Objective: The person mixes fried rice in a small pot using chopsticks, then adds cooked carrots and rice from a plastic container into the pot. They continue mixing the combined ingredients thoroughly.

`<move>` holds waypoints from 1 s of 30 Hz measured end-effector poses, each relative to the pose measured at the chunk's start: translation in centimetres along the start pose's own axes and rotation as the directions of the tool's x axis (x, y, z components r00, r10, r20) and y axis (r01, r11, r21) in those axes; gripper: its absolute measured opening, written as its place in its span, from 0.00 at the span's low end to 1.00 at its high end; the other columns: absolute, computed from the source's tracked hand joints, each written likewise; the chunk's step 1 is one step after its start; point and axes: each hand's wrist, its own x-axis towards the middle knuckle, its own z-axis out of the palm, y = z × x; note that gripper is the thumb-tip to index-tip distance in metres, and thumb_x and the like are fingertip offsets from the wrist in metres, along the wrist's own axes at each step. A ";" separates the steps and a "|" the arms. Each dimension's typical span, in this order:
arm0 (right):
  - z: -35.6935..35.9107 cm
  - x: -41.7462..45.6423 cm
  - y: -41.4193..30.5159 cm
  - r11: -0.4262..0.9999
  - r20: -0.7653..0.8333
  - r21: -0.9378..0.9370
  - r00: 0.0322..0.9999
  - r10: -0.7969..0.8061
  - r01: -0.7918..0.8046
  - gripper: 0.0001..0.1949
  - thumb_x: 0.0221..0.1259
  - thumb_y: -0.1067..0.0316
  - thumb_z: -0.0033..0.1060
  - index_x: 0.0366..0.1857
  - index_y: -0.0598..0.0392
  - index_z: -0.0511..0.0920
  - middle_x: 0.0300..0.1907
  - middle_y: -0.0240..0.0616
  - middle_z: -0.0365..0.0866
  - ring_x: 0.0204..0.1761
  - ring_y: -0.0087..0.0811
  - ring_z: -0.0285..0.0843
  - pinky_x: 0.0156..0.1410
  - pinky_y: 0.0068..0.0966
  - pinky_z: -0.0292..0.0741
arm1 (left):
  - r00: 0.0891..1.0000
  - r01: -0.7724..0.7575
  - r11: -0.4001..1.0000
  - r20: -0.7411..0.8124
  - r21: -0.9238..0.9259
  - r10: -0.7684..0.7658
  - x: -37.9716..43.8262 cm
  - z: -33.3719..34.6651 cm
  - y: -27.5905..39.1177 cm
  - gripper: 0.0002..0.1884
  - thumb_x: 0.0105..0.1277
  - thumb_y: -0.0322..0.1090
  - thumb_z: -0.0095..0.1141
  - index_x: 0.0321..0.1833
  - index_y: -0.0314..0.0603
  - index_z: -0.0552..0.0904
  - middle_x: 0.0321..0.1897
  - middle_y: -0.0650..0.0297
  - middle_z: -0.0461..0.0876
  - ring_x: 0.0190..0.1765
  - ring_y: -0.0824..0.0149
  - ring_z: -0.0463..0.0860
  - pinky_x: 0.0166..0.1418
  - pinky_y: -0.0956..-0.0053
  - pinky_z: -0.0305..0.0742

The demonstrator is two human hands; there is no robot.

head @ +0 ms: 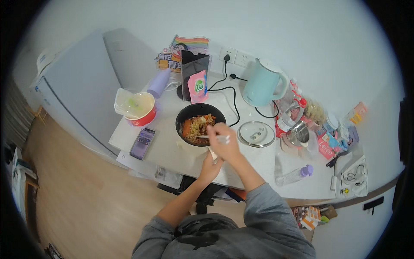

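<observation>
A small electric pot with a dark inside stands on the white table. Chopped mixed food with orange and brown pieces lies in it. My left hand grips the pot's cream-coloured handle on the near side. Over the near right rim, my right hand holds a pale utensil whose tip reaches into the food. The utensil's head is too small and partly covered to tell its kind. To the right of the pot lies a round glass lid with a metal rim.
A light blue electric kettle stands behind the lid, near black power cords. Left of the pot are a red-and-white paper tub and a smartphone. Bottles, a metal cup and packages crowd the right. A purple-capped bottle lies nearer.
</observation>
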 end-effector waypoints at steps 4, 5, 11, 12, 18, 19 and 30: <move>-2.7 1.8 0.8 0.916 0.007 0.097 0.921 0.390 -0.388 0.18 0.64 0.61 0.49 0.14 0.57 0.68 0.12 0.32 0.68 0.13 0.20 0.68 0.18 0.17 0.63 | 0.990 0.111 0.994 0.085 0.014 -0.112 0.3 -1.2 1.1 0.14 0.69 0.42 0.43 0.34 0.36 0.72 0.24 0.66 0.71 0.27 0.75 0.68 0.33 0.78 0.66; -3.8 2.2 -0.3 0.902 -0.020 0.129 0.908 0.418 -0.412 0.19 0.64 0.61 0.48 0.14 0.57 0.68 0.12 0.32 0.69 0.13 0.19 0.67 0.17 0.17 0.63 | 0.976 0.174 0.984 0.120 0.047 -0.179 0.3 -1.9 1.4 0.16 0.69 0.42 0.42 0.28 0.38 0.71 0.22 0.67 0.69 0.25 0.76 0.66 0.31 0.79 0.64; -0.4 1.3 1.7 0.963 -0.162 -0.154 0.967 0.196 -0.221 0.19 0.64 0.61 0.48 0.15 0.58 0.68 0.14 0.34 0.73 0.12 0.19 0.68 0.16 0.17 0.63 | 0.952 0.066 0.991 0.289 0.113 -0.096 0.1 -3.5 1.5 0.18 0.69 0.44 0.41 0.32 0.34 0.72 0.23 0.62 0.73 0.29 0.69 0.72 0.36 0.74 0.69; 0.2 1.1 1.6 0.958 -0.139 -0.133 0.961 0.238 -0.256 0.19 0.64 0.61 0.48 0.15 0.58 0.68 0.14 0.34 0.73 0.12 0.19 0.69 0.16 0.17 0.63 | 0.948 0.025 0.993 0.312 0.112 -0.059 0.0 -3.8 2.1 0.18 0.69 0.45 0.42 0.36 0.33 0.72 0.23 0.60 0.73 0.28 0.66 0.73 0.35 0.72 0.69; -2.8 3.1 -3.8 0.851 -0.085 0.030 0.847 0.524 -0.524 0.21 0.63 0.58 0.49 0.13 0.59 0.70 0.13 0.31 0.71 0.11 0.19 0.67 0.15 0.17 0.62 | 0.927 -0.284 0.943 0.299 0.173 0.224 -1.8 -8.4 2.7 0.12 0.62 0.35 0.54 0.42 0.36 0.73 0.29 0.56 0.77 0.35 0.63 0.80 0.41 0.72 0.74; -3.4 3.6 -4.6 0.834 -0.044 0.033 0.833 0.552 -0.551 0.21 0.63 0.57 0.49 0.13 0.59 0.70 0.13 0.32 0.71 0.11 0.19 0.67 0.15 0.17 0.62 | 0.966 -0.130 0.976 0.244 0.173 0.085 -2.2 -9.9 2.4 0.10 0.61 0.34 0.55 0.40 0.36 0.73 0.29 0.56 0.77 0.35 0.64 0.79 0.39 0.72 0.74; 0.8 3.0 -1.1 0.894 -0.270 0.037 0.857 0.439 -0.446 0.21 0.64 0.58 0.48 0.14 0.59 0.71 0.10 0.32 0.69 0.11 0.19 0.67 0.16 0.17 0.63 | 0.988 0.153 0.978 0.004 0.144 -0.155 0.1 -16.0 1.2 0.09 0.63 0.31 0.51 0.42 0.33 0.74 0.32 0.58 0.78 0.33 0.69 0.79 0.36 0.76 0.74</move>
